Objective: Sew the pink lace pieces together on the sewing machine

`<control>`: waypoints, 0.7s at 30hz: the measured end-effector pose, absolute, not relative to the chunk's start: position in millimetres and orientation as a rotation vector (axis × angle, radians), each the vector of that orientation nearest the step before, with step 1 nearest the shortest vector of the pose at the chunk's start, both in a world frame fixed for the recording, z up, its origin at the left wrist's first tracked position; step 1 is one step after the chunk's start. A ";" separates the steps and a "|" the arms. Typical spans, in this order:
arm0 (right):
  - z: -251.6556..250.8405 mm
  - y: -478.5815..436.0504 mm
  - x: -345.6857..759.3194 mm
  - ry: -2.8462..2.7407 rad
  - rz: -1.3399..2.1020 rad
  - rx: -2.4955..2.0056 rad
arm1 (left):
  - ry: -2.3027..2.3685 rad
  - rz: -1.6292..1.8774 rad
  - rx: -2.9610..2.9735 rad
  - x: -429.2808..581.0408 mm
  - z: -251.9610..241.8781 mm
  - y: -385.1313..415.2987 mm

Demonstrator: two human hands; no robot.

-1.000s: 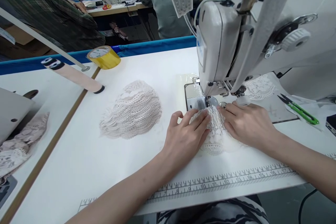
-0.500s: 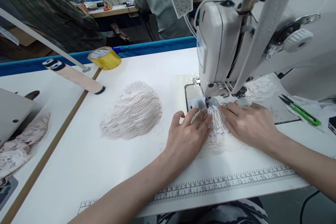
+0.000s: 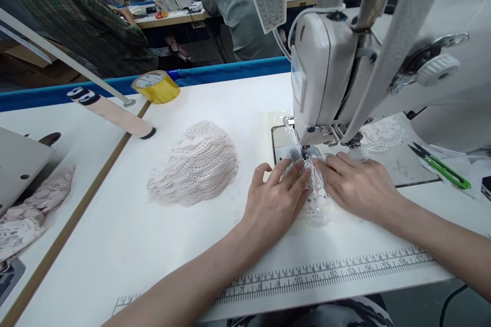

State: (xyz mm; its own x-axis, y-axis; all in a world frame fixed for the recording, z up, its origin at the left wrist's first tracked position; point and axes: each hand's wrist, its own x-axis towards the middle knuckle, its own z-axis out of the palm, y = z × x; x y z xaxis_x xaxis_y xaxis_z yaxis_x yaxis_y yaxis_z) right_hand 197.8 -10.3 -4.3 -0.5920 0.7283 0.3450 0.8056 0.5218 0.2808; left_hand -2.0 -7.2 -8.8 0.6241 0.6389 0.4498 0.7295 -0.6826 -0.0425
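Note:
A small piece of white lace (image 3: 317, 196) lies under the presser foot of a white sewing machine (image 3: 326, 82). My left hand (image 3: 274, 202) lies flat on its left side, fingers stretched toward the needle. My right hand (image 3: 358, 186) presses flat on its right side, fingertips close to the foot. Both hands hold the lace down against the white table (image 3: 161, 245). A stack of similar lace pieces (image 3: 195, 166) sits to the left of my left hand.
A yellow tape roll (image 3: 156, 87) and a pink tube (image 3: 115, 115) lie at the far left. Green thread snips (image 3: 441, 166) rest at the right, more lace (image 3: 383, 133) behind the machine. A ruler strip (image 3: 326, 271) runs along the front edge. Other people sit at machines behind.
The lace has fed further under the foot, leaving less of it in front. Both hands have drawn closer together around it.

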 end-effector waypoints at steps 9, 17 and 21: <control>-4.9 -9.7 197.3 -2.571 -0.640 -1.329 | -1.128 -0.602 -2.623 -0.9 -8.8 -7.6; -6.0 -9.3 196.6 -2.557 -0.625 -1.329 | -1.145 -0.596 -2.625 -0.9 -9.7 -8.1; -5.7 -10.0 195.9 -2.558 -0.624 -1.359 | -1.152 -0.602 -2.638 -1.4 -10.4 -7.0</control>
